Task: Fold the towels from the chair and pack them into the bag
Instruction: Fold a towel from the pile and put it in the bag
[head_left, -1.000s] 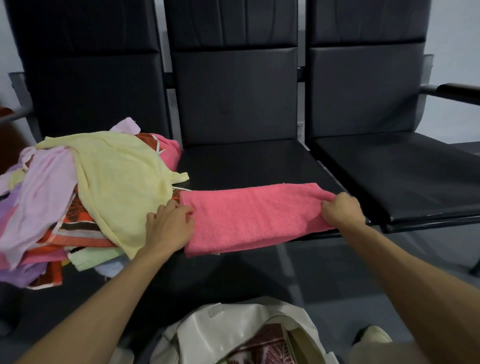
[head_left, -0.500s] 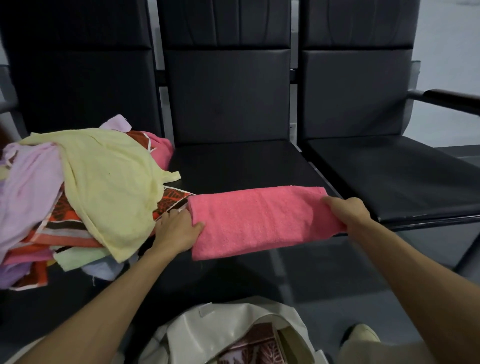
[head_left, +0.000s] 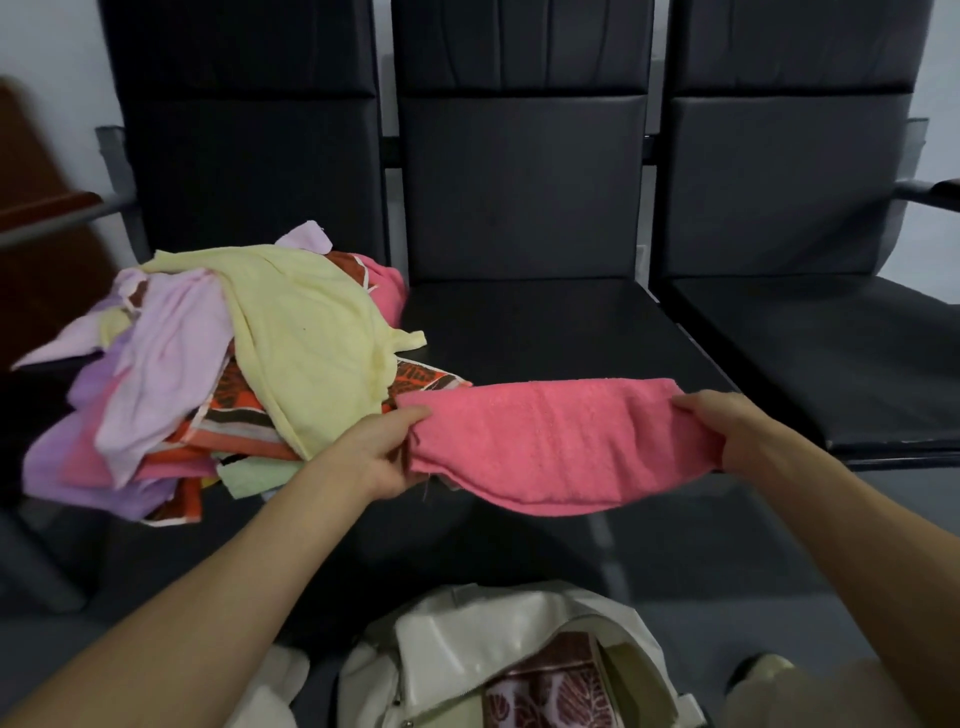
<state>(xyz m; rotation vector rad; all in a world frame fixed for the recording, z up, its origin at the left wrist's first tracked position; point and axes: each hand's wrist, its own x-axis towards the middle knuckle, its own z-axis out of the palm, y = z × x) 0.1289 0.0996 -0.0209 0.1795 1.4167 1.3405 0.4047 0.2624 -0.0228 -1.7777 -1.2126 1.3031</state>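
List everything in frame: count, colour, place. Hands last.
chairs: 3, black, joined in a row
towel pile: 1 heap, yellow, lilac, pink, orange-patterned, pale green; left seat; towel count unclear
pink towel: 1, folded strip, over middle seat's front edge
bag: 1, cream, open, floor at bottom centre
patterned towel: 1, maroon and white, inside bag
shoe: 1, pale, floor bottom right
left hand: grips pink towel's left end
right hand: grips its right end

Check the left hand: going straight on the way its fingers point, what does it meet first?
The pink towel: the left hand grips its left end, fingers aimed up and right across it. Past the towel the line probably reaches the middle chair seat, but depth is unclear.
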